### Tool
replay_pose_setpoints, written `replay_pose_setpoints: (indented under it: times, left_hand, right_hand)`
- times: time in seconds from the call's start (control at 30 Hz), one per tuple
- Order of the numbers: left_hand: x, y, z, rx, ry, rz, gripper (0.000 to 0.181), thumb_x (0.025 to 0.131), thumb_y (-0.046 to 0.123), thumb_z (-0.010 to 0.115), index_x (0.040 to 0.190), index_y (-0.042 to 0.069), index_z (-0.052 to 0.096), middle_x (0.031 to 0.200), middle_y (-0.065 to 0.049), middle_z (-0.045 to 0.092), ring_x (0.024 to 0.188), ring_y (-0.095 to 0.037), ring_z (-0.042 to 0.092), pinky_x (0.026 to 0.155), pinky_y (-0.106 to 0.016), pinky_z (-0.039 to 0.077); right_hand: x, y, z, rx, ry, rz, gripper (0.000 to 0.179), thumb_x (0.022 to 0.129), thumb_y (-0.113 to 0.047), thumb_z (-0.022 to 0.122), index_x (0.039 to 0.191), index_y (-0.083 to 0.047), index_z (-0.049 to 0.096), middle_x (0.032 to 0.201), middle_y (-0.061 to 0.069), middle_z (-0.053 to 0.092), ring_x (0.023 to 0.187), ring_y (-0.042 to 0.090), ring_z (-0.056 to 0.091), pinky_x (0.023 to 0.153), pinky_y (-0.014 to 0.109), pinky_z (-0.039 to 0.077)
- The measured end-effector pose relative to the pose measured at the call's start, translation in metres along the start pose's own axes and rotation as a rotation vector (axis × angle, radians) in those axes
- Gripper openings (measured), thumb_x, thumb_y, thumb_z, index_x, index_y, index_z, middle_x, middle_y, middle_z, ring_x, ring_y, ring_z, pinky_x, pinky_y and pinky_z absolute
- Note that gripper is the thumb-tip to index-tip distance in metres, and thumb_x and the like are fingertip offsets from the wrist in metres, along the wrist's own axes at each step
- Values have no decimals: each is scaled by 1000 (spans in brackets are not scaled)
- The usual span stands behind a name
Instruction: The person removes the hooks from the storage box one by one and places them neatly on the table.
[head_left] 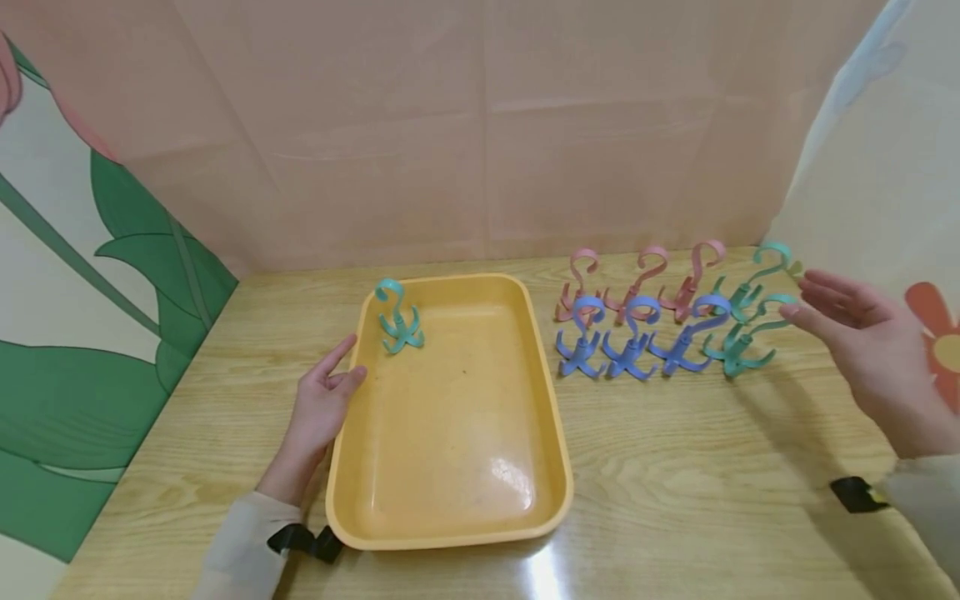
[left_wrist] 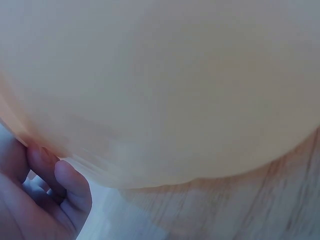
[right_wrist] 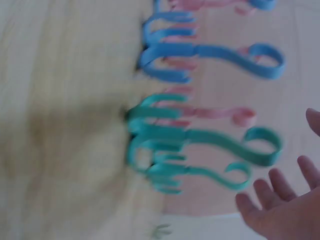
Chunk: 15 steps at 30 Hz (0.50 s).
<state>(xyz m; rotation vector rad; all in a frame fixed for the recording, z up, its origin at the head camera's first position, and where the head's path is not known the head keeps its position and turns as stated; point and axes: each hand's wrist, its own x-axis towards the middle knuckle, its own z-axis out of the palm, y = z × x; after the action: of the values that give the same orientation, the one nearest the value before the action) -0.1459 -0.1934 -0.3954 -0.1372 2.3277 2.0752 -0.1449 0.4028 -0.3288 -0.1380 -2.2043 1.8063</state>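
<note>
My left hand [head_left: 322, 404] grips the left rim of a yellow plastic tray [head_left: 558, 442], with the thumb over the edge; in the left wrist view its fingers [left_wrist: 75, 182] are against the tray's wall. Inside the tray's far left corner stands a green octopus-style hook hanger [head_left: 403, 333] with a curled top. My right hand [head_left: 870, 350] reaches in at the right, fingers spread, beside the curled top of the nearer green hook hanger [head_left: 738, 354]. The right wrist view shows a gap between those fingers [right_wrist: 282, 185] and this green hanger [right_wrist: 165, 135].
Behind it is another green hanger [head_left: 742, 298]. Three blue hangers [head_left: 630, 354] stand in the front row, three pink ones [head_left: 633, 296] in the back row, all right of the tray. A pink sheet [head_left: 480, 150] rises behind the wooden table [head_left: 675, 500].
</note>
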Motion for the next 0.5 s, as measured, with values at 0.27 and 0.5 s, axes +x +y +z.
replay_pose_setpoints:
  times: [0.27,0.5]
  left_hand:
    - [0,-1,0,0,-1,-3,53,103,15,59,153,23,44,69,-10,66,46,-9,51,46,-23,49]
    - [0,-1,-1,10,-11,6,53,103,15,58,154,23,43,67,-10,65,43,-7,45,44,-21,45]
  right_hand:
    - [-21,-41,30,-157,-18,-72,68,95,-5,69,154,-25,42,158,-9,37,145,4,28,108,9,28]
    - [-33,-64,63,49,-116,-108,73,92,3,70,155,-19,39,162,-3,29,150,9,18,114,14,20]
